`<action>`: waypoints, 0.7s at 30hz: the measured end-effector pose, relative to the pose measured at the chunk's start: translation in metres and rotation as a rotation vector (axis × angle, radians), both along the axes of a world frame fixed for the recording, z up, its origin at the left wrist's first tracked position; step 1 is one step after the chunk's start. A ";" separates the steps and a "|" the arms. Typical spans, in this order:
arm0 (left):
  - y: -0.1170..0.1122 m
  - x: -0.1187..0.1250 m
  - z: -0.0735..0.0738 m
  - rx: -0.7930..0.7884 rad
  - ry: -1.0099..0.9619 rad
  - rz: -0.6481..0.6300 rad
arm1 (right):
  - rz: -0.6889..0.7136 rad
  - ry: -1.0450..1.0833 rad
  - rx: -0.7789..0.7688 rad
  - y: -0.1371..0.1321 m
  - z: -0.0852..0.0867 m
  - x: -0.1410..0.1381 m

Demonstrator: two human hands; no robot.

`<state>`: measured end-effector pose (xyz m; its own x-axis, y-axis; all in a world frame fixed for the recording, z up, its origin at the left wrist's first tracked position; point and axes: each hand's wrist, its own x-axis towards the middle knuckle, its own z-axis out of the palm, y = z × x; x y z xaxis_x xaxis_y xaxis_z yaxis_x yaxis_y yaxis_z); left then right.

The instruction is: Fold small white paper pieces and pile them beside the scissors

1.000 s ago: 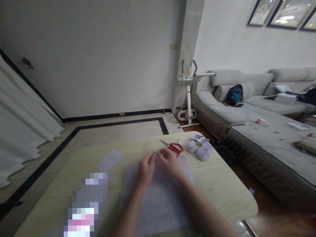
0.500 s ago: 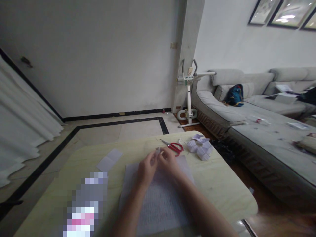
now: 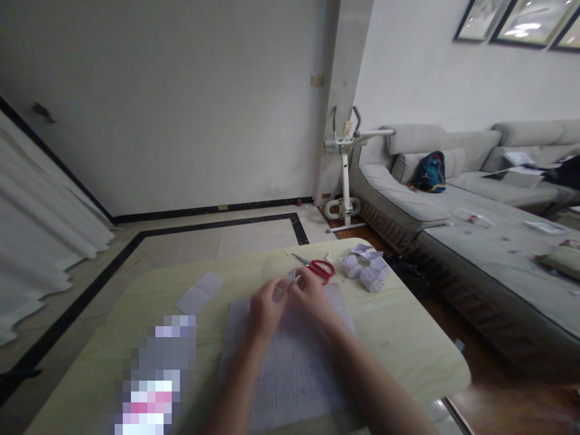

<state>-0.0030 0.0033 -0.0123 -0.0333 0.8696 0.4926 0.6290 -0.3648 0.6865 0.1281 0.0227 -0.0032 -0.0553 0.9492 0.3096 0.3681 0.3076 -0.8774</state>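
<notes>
Between the fingertips of both hands is a small folded piece of white paper (image 3: 291,276), mostly covered by the fingers. My left hand (image 3: 268,302) pinches it from the left, and my right hand (image 3: 309,294) grips it from the right. Both hands are over the top part of a large sheet of paper with writing (image 3: 290,380). Red-handled scissors (image 3: 319,267) lie just beyond my right hand. Several folded paper pieces (image 3: 369,269) sit in a group to the right, and a flat creased paper strip (image 3: 199,292) lies to the left.
The pale table (image 3: 408,338) has rounded corners. A pixelated object (image 3: 156,374) covers its front left. Past the table stand an exercise machine (image 3: 345,175) and a grey sofa (image 3: 489,260) with a blue bag (image 3: 430,172). A white curtain (image 3: 40,254) hangs at the left.
The left hand's fingers have shifted slightly, with a wider gap showing between thumb and forefinger. The folded paper stays between both hands. The whole view has moved a little.
</notes>
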 end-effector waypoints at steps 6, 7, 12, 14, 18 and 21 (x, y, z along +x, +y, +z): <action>0.002 0.000 -0.003 0.013 -0.062 -0.018 | -0.038 -0.030 0.035 0.001 -0.003 0.000; 0.002 0.000 -0.004 0.003 -0.090 -0.027 | -0.037 -0.026 0.040 0.001 -0.003 0.000; 0.005 0.001 -0.005 -0.094 -0.267 -0.069 | 0.036 0.030 0.012 0.003 -0.002 0.002; 0.005 0.003 -0.005 -0.123 -0.296 -0.039 | 0.055 0.060 0.035 0.002 -0.001 0.005; 0.004 0.008 -0.001 -0.115 -0.219 0.040 | 0.000 0.067 0.108 0.001 0.011 0.010; 0.006 0.013 0.004 -0.139 -0.164 0.077 | -0.020 0.015 0.184 -0.005 0.033 -0.001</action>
<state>0.0098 0.0094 -0.0082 -0.1722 0.9206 0.3506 0.5272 -0.2145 0.8222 0.1269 0.0176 0.0294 -0.0310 0.8774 0.4788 0.3633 0.4562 -0.8123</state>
